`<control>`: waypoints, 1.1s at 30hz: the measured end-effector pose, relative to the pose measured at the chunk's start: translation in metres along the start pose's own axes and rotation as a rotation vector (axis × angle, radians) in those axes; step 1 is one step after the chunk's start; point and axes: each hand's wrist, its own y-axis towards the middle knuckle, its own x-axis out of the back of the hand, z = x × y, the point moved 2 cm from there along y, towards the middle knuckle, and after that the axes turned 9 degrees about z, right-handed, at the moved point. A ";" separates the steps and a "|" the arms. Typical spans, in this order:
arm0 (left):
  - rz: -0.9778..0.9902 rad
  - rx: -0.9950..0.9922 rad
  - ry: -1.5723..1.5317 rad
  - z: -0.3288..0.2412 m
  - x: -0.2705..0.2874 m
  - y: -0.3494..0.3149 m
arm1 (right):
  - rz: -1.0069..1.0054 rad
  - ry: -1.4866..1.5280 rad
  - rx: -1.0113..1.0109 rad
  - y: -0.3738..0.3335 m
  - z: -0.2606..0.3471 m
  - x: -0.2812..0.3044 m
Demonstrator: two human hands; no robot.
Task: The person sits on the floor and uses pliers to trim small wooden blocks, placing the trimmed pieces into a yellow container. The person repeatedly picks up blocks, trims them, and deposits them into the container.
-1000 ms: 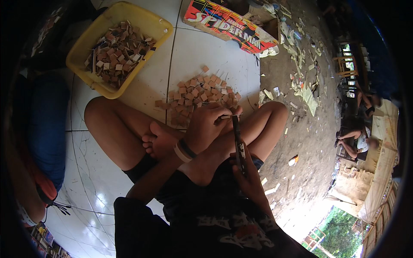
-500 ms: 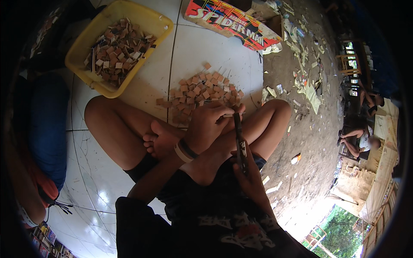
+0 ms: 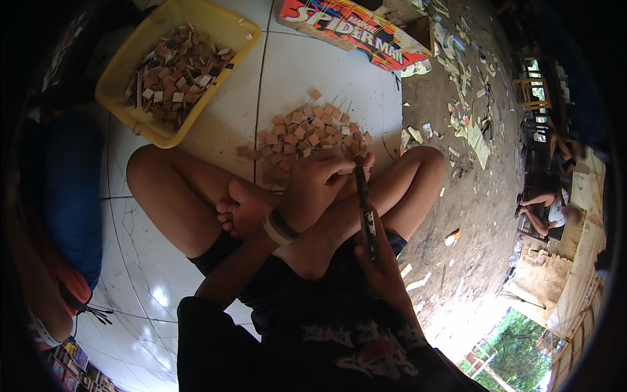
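My left hand (image 3: 315,186) is closed in a pinch on a thin, pale stick-like piece (image 3: 346,171). That piece meets the tip of a long, dark hand tool (image 3: 365,202) with a patterned handle; its exact kind I cannot make out. My right hand (image 3: 380,268) is wrapped around the tool's lower end, which points away from me over my crossed legs. Just beyond my hands, a pile of small tan square pieces (image 3: 300,134) lies on white tiles, with thin sticks poking out among them.
A yellow plastic tub (image 3: 108,98) of similar squares stands at the far left. A colourful printed carton (image 3: 353,32) lies at the far side. Scraps litter the dirt floor (image 3: 431,215) to the right. A blue cushion-like bundle (image 3: 73,183) is at left; another person (image 3: 555,202) sits far right.
My hands, the thin piece and the tool hold nearly the same position. The whole view has shifted slightly.
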 end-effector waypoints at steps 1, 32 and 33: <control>0.005 0.005 0.013 0.000 0.000 0.000 | 0.000 0.014 0.007 0.000 -0.001 0.000; -0.142 -0.088 -0.057 0.016 -0.004 0.002 | -0.195 -0.359 0.021 0.025 -0.002 -0.015; -0.130 -0.075 -0.049 0.019 -0.003 0.004 | -0.203 -0.333 0.048 0.025 -0.002 -0.011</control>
